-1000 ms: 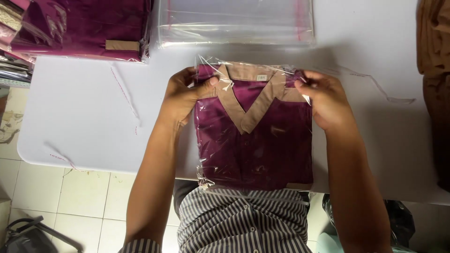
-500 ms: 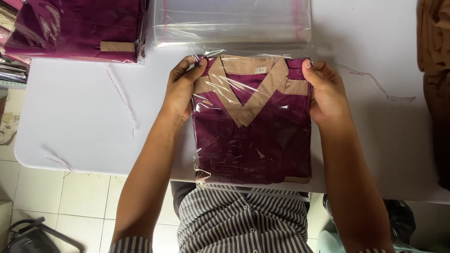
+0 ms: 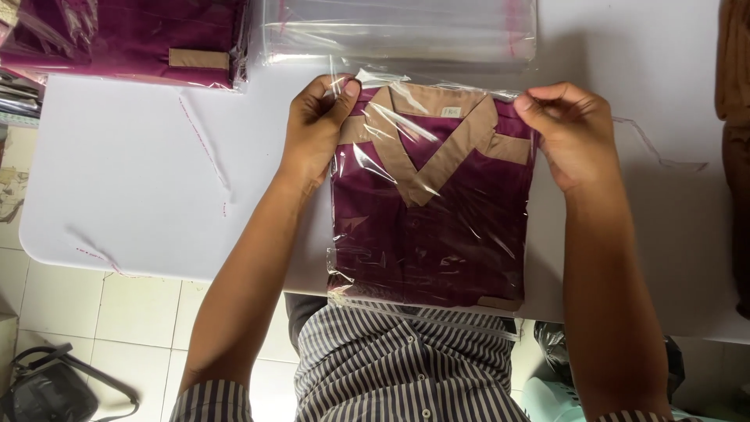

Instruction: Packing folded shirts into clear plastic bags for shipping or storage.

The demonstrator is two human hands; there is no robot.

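A white table (image 3: 133, 195) held everything. At its near edge lay a folded purple shirt (image 3: 437, 234) with a tan collar, inside a clear plastic bag (image 3: 426, 301). Beyond it sat a stack of empty bags (image 3: 398, 31), and bagged shirts (image 3: 117, 39) lay far left. The left hand (image 3: 316, 129) pinched the bag's top left corner; the right hand (image 3: 566, 133) pinched its top right.
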